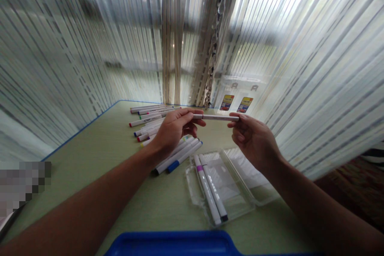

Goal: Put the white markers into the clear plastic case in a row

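Note:
Held level above the table is a slim white marker (pixel 217 117), one end pinched by my left hand (pixel 175 128) and the other by my right hand (pixel 255 136). Below and between my hands lies an open clear plastic case (pixel 232 186). Two white markers (pixel 211 192) rest side by side in its left half, one with a purple band, the other with a dark end. Under and beside my left hand, several white markers (pixel 147 121) with coloured ends are spread on the table; my hand and forearm hide some of them.
The pale green table (pixel 99 144) has a blue edge. A clear package (pixel 237 96) with two labels stands at the back against string curtains (pixel 120 28). A blue tray (pixel 174 244) sits at the near edge. At far left is a pixelated patch.

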The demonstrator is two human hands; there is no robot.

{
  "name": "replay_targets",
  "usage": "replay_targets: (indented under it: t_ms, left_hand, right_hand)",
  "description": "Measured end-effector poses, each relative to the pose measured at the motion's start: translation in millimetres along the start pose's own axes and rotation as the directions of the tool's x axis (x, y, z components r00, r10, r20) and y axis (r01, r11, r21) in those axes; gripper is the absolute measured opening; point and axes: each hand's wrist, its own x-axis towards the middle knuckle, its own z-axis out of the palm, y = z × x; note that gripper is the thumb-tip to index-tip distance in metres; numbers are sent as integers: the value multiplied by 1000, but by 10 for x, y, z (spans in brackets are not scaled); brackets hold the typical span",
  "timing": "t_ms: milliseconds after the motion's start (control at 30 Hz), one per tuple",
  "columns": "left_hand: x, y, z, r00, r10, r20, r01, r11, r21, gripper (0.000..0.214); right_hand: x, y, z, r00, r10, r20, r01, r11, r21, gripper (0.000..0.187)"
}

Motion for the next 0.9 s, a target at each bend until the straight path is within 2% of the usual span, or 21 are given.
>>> replay_targets:
  t_ms: [633, 900]
  left_hand:
    - [0, -36, -20, 998, 62, 27, -65, 986, 153, 23]
    - [24, -63, -50, 995, 92, 38, -99, 966, 240, 23]
  right_hand:
    - [-17, -23, 42, 999, 4, -43, -2, 999, 46, 14]
    - [-44, -7, 62, 998, -63, -8, 63, 997, -52, 12]
